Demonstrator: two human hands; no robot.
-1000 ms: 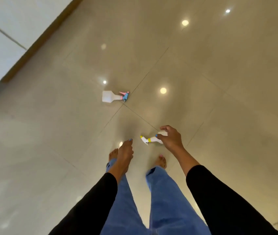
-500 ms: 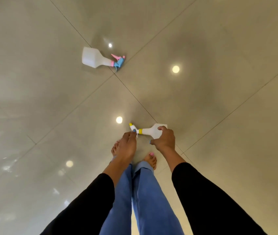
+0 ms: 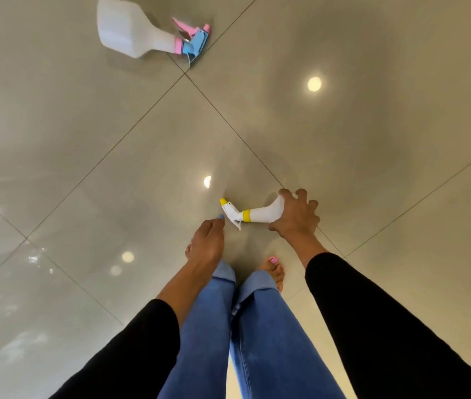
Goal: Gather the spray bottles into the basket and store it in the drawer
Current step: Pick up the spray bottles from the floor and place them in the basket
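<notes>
Your left hand [image 3: 207, 246] hangs over the floor [image 3: 372, 139] with its fingers loosely curled and nothing in them; a blue-painted nail shows at its tip, which sits just beside the nozzle end of the small bottle [image 3: 253, 214] without clearly touching it. Well beyond that hand and off to its left lies the big bottle [image 3: 133, 31], white, on its side on the floor, with its pink and blue trigger head pointing back toward your right; the head rests by the crossing of the tile seams. Between your two hands the small bottle is held roughly level, its yellow-tipped nozzle and white trigger toward your left hand, a yellow collar at its neck. Your right hand [image 3: 294, 218] is wrapped around the white body of that bottle, thumb under it and fingers spread over the top, so most of the body is hidden. Whether the bottle still touches the floor you cannot tell. Below your hands are black sleeves [image 3: 372, 326], blue jeans [image 3: 257, 341] and bare feet on the glossy tiles.
</notes>
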